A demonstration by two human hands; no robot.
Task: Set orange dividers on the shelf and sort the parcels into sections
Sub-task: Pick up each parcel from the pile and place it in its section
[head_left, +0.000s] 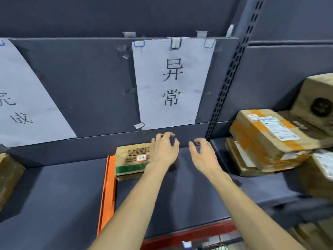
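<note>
An orange divider (pixel 108 188) stands on the dark grey shelf (pixel 63 192), running from front to back. Just right of it lies a flat cardboard parcel (pixel 131 159) with a green stripe and a small red-edged label. My left hand (pixel 164 147) hovers over that parcel's right end, fingers curled and apart, holding nothing. My right hand (pixel 202 154) is a little to the right, over bare shelf, fingers also spread and empty.
A stack of taped cardboard parcels (pixel 266 136) fills the right side of the shelf. Another box (pixel 9 174) sits at the far left edge. Two paper signs (pixel 173 82) hang on the back panel. A perforated upright (pixel 227 83) stands behind my right hand.
</note>
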